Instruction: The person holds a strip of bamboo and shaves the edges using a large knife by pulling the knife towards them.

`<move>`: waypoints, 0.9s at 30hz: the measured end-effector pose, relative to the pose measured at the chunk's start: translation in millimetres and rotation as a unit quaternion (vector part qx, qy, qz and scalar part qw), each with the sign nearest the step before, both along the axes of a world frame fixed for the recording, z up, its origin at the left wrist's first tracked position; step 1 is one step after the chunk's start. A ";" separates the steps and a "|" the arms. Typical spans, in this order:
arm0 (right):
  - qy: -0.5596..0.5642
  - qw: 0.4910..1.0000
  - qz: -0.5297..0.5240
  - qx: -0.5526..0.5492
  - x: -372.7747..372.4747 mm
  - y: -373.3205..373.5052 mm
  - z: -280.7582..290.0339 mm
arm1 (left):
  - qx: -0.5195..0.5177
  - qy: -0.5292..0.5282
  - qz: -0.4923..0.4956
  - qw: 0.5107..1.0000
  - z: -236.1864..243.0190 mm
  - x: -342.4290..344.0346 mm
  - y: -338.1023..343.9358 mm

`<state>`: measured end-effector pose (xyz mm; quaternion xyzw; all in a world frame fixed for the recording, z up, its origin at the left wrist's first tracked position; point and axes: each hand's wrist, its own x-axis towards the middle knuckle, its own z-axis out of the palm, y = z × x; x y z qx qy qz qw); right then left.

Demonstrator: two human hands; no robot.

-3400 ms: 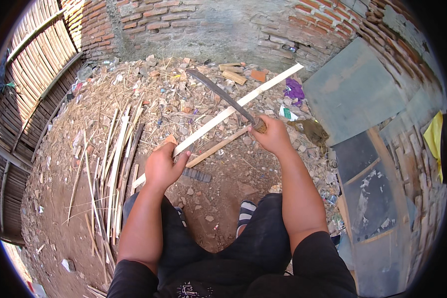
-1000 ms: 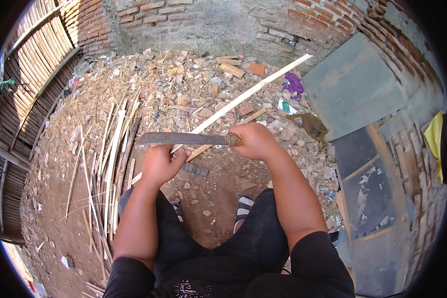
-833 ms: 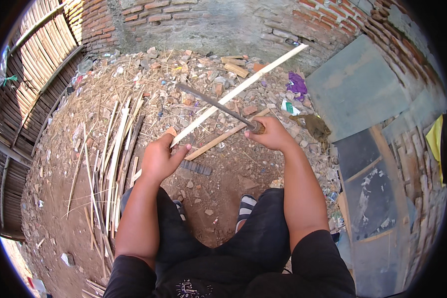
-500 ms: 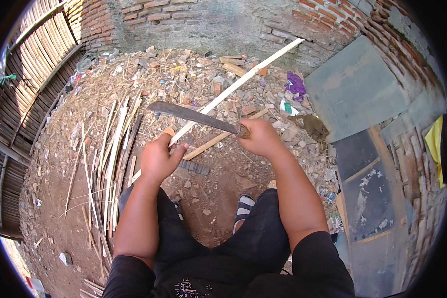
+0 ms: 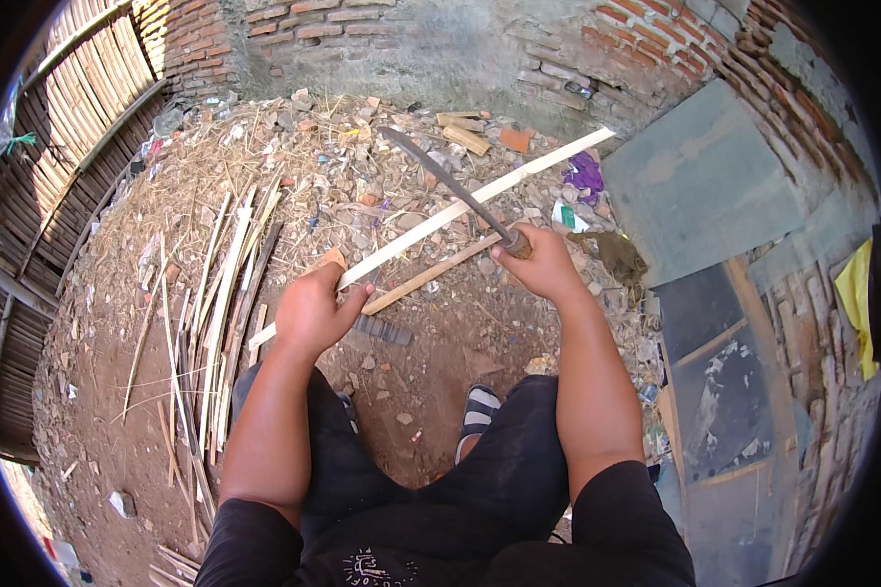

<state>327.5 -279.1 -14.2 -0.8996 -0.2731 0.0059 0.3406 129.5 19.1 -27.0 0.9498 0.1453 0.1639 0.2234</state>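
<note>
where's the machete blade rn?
Head view, upper centre: the machete blade rises from the right hand, crossing above the pale bamboo strip.

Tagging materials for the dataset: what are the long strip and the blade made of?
Long strip, gripped by the left hand: looks like split bamboo or wood, pale, matte and unpainted. Blade, held by the right hand: probably metal, dull dark grey with no shine; its handle looks brown, perhaps wood.
</note>
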 end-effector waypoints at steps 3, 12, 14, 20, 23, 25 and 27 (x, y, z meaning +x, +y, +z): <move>-0.033 0.994 0.083 -0.068 -18.4 21.0 2.9 | -0.006 0.007 -0.001 1.000 0.4 2.3 -4.7; -0.001 1.000 -0.006 0.010 3.2 -1.0 0.7 | -0.012 -0.008 0.000 1.000 6.9 -1.7 5.1; 0.004 0.995 -0.081 0.059 11.4 -11.9 3.6 | -0.011 -0.019 0.004 1.000 5.5 -1.7 10.0; -0.020 0.999 0.024 -0.022 -5.7 11.2 -2.0 | 0.002 0.003 -0.002 1.000 0.1 0.2 4.1; -0.056 0.986 0.108 -0.111 -23.0 30.2 4.2 | -0.008 0.009 0.001 1.000 0.4 0.2 1.3; -0.095 0.975 0.148 -0.136 -26.5 32.1 2.9 | -0.011 0.031 -0.010 0.999 0.3 -0.9 3.4; -0.032 0.987 0.115 -0.111 -18.8 28.2 10.6 | -0.014 0.047 -0.025 0.999 1.7 -3.7 7.9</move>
